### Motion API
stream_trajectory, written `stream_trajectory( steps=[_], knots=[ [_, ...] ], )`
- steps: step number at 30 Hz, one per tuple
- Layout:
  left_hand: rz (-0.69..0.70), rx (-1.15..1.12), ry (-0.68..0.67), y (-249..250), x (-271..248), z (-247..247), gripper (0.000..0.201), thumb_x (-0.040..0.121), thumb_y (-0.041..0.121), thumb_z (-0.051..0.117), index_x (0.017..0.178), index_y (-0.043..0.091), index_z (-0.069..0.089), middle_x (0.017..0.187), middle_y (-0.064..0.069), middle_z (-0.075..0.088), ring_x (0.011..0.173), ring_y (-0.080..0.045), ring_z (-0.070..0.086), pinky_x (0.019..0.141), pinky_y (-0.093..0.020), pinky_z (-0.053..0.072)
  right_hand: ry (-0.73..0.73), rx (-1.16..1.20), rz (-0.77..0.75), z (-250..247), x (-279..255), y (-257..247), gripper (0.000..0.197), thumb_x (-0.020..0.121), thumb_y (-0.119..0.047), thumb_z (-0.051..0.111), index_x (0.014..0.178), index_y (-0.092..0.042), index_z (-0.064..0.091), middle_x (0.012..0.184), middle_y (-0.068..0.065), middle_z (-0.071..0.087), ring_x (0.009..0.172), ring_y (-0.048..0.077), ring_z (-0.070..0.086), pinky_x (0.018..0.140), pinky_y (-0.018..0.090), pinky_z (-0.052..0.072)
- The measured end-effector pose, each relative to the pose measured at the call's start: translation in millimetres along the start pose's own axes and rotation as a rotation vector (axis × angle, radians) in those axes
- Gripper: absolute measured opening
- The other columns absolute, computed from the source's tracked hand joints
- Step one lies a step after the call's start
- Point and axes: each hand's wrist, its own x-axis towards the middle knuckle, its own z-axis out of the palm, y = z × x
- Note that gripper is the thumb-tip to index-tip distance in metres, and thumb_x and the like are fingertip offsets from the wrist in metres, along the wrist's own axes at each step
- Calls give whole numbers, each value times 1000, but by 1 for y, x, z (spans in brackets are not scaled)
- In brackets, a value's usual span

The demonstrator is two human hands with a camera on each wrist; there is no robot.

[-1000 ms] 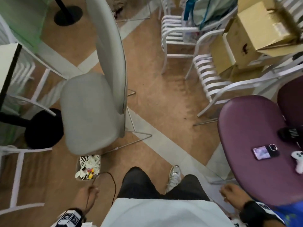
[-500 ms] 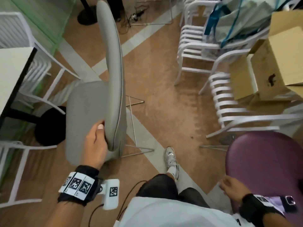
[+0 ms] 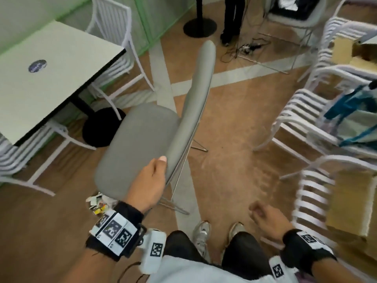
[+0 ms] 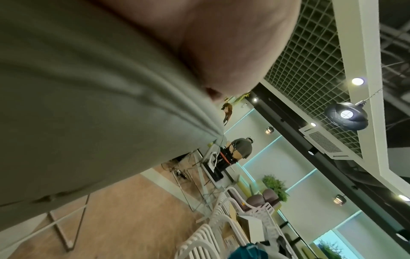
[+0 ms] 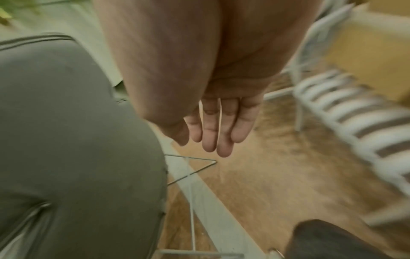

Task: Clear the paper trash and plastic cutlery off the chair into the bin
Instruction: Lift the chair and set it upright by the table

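The grey chair (image 3: 142,139) is gripped by the left hand (image 3: 148,180) at the near edge of its backrest, low down where backrest and seat meet. The thumb is seen on the seat side; the other fingers are hidden behind the backrest, wrapped round its edge. In the left wrist view, the palm (image 4: 233,43) is pressed against the grey upholstery. The seat surface is seen bare. The chair's wire legs (image 3: 175,203) are seen beneath it on the wooden floor (image 3: 234,170).

The bin (image 3: 100,203) is seen on the floor just below the near corner of the seat, partly covered by the seat and the left wrist. White paper scraps and a yellow item are visible in it; plastic cutlery cannot be made out with certainty.

The right hand (image 3: 265,216) is held free in the air above the floor, to the right of the chair and apart from it. Nothing is held. In the head view the fingers appear loosely curled; in the right wrist view the fingers (image 5: 210,129) are seen extended and relaxed, close together, pointing toward the floor.

A white counter (image 3: 40,78) is noted to the left of the chair, white slatted chairs (image 3: 306,119) to the right. The person's shoes (image 3: 202,231) are seen close to the chair legs.
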Motion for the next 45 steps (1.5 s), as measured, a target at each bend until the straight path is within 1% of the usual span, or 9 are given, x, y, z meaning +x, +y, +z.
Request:
stream_trajectory(
  steps=[3, 6, 10, 16, 20, 26, 30, 36, 45],
  knots=[
    [-94, 133, 97, 19, -4, 14, 53, 96, 65, 21, 98, 24, 54, 98, -3, 63, 96, -29, 58, 89, -43, 45, -30, -18, -206, -44, 40, -35, 13, 96, -23, 57, 109, -27, 58, 98, -7, 65, 87, 7, 64, 77, 21, 48],
    [-234, 194, 208, 37, -3, 25, 64, 89, 73, 16, 100, 25, 55, 102, -5, 65, 97, -31, 59, 89, -45, 46, -58, -61, -450, -90, 72, -74, 16, 98, -24, 53, 113, -28, 57, 102, -6, 64, 85, 1, 61, 72, 11, 45],
    [-400, 220, 309, 67, 4, 33, 75, 88, 76, 13, 108, 19, 59, 113, -13, 66, 105, -35, 58, 94, -46, 42, 28, -91, -828, -163, 94, -146, 18, 98, -25, 53, 114, -21, 59, 102, -4, 62, 89, 12, 59, 83, 32, 51],
    [-581, 325, 385, 89, 24, 37, 82, 92, 71, 13, 124, 12, 61, 129, -18, 61, 117, -36, 56, 92, -43, 35, 198, -292, -1201, -244, 116, -243, 28, 97, -39, 53, 114, -18, 63, 107, 1, 61, 98, 17, 58, 88, 34, 47],
    [-644, 367, 475, 90, 31, 44, 76, 91, 66, 14, 120, 16, 62, 125, -16, 62, 114, -37, 56, 85, -40, 37, 171, -576, -1252, -264, 145, -287, 46, 94, -58, 42, 114, -24, 65, 112, 4, 62, 102, 24, 59, 91, 41, 47],
    [-679, 385, 577, 79, 39, 51, 75, 79, 61, 9, 99, 17, 67, 105, -12, 69, 99, -35, 61, 81, -39, 44, 216, -980, -1187, -264, 194, -307, 63, 95, -60, 16, 95, -28, 70, 89, 7, 70, 87, 28, 60, 90, 42, 38],
    [-652, 418, 649, 82, 43, 49, 57, 84, 51, 23, 79, 12, 64, 81, -13, 68, 73, -35, 59, 68, -36, 46, 302, -1009, -1171, -263, 205, -311, 67, 92, -61, 15, 87, -26, 72, 81, 8, 71, 82, 28, 62, 90, 42, 41],
    [-606, 444, 631, 85, 53, 26, 48, 81, 44, 31, 61, 10, 58, 60, -8, 55, 55, -31, 50, 58, -33, 44, 358, -997, -1130, -257, 205, -320, 63, 92, -52, 18, 76, -19, 69, 77, 14, 69, 78, 29, 58, 90, 40, 40],
    [-565, 457, 640, 49, 49, -12, 40, 78, 42, 35, 58, 12, 53, 57, -4, 55, 58, -34, 54, 60, -34, 48, 382, -979, -1136, -231, 188, -320, 64, 95, -55, 17, 64, -19, 60, 69, 8, 64, 76, 28, 57, 86, 41, 38]
  ],
)
